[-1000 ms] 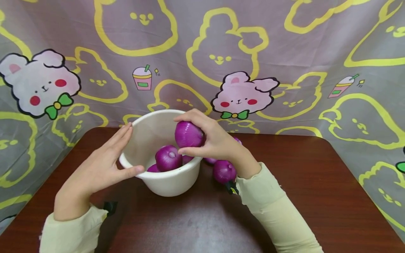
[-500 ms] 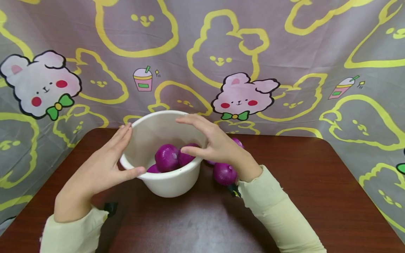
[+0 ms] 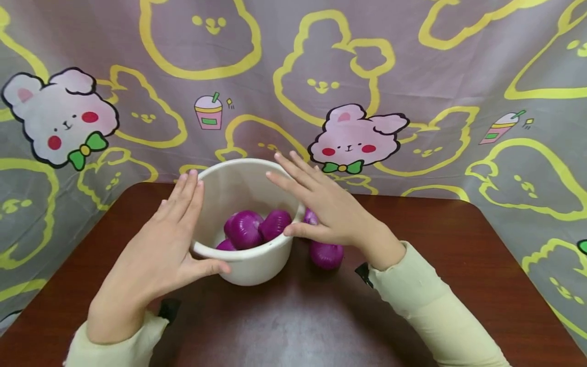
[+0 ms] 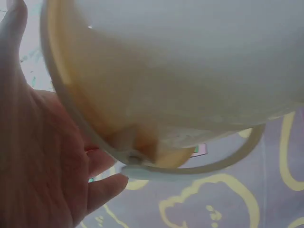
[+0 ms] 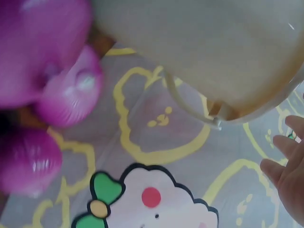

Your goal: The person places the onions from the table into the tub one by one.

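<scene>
Right hand (image 3: 327,209): positioned at the right rim of the white bucket (image 3: 257,270), grip apart, fingers straight, thumb spread. One second earlier it had held a purple onion over that rim; half a second earlier that onion lay inside the bucket, with the fingers curved above it. The fingers had since straightened and risen toward the back of the bucket's right rim. Left hand (image 3: 158,244): along the bucket's left rim, grip likewise apart, fingers straight, thumb across the near-left edge. Finger pressure on the wall could not be determined. Left hand and bucket had both shifted slightly rightward in the head view.

The bucket stood upright on the brown counter (image 3: 481,244), axis vertical, mouth facing up. A curved pale handle (image 4: 237,156) was attached near its rim.

At least three onions lay inside the bucket: a central onion (image 3: 246,230), a right-hand onion (image 3: 276,224) near the right wall, and a lower onion (image 3: 226,245), partly hidden, at near left. All were roundish; the direction of their ends was unclear. Just right of the bucket, outside, sat a near onion (image 3: 326,256) and a far onion (image 3: 310,216), partly covered by the right hand.

Behind the bucket hung a cloth (image 3: 426,61) printed with rabbit heads and drink cups; one printed cup (image 3: 209,113) carried a green label-like patch.
</scene>
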Tool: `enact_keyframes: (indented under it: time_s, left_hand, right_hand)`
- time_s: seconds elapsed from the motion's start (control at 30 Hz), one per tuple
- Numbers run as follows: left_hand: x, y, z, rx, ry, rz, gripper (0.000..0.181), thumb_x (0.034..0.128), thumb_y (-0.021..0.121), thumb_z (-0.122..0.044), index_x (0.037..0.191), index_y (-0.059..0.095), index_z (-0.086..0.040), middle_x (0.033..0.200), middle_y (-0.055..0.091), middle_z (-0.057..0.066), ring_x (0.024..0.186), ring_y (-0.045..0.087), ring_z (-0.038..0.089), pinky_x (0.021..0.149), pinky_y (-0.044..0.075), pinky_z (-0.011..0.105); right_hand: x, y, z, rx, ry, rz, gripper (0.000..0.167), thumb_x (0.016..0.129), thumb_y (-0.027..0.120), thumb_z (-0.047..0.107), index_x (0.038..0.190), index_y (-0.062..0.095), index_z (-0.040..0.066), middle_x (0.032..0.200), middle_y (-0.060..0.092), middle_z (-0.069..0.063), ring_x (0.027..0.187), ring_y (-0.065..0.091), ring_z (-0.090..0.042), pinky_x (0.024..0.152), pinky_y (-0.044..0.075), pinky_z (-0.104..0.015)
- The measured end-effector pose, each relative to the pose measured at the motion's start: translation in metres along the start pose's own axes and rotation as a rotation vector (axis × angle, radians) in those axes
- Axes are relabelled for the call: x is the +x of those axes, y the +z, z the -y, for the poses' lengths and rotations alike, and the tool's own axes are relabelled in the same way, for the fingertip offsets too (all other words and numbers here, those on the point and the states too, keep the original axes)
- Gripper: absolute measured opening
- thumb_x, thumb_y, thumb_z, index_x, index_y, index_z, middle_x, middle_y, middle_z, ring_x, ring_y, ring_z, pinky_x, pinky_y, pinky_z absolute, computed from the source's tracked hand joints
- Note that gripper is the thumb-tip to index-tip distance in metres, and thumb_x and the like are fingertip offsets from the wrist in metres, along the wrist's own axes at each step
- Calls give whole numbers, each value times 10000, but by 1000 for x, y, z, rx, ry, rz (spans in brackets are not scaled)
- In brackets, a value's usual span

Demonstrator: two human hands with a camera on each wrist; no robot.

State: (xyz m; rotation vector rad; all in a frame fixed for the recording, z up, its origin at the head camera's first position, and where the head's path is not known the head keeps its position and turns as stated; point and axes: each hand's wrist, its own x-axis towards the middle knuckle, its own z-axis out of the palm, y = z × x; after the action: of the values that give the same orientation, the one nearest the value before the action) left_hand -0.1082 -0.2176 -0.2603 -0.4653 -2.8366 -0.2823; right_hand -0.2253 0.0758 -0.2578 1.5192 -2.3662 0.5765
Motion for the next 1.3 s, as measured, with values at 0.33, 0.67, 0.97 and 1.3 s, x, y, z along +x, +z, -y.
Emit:
enact_keyframes:
  time_s: [0.33,0.67,0.97,1.3]
  left_hand:
    - [1,3,-3,-37,-156,137,1287,763,606,-793,1581,-29,-28,1667,-111,86,1547,-157,266,1153,233,675]
    - [2,2,-5,-75,-194,159,1285,770,593,-800,1582,-71,-57,1675,-79,88,1548,-144,311,1136,306,642]
    - [4,4,-4,-71,-165,146,1271,779,603,-782,1580,-54,-44,1674,-75,89,1554,-113,311,1164,285,612]
    - [3,5,-3,-76,-158,141,1272,777,615,-774,1581,-52,-48,1672,-104,65,1555,-111,305,1151,306,614]
  right_hand:
    - [-41,-8,-11,-229,79,123,1071,762,428,896,1605,98,324,1695,-58,6,1565,-78,-281,1194,177,-658]
    - [-73,2,-33,-247,201,185,1129,729,731,682,1602,102,341,1687,-114,29,1559,-126,-274,1191,169,-663]
    - [-88,29,-43,-202,208,247,1111,746,681,726,1602,81,351,1692,-84,-2,1560,-111,-291,1191,194,-649]
    - [-96,51,-45,-166,200,288,1114,735,698,717,1602,100,355,1693,-73,-5,1565,-42,-307,1193,190,-650]
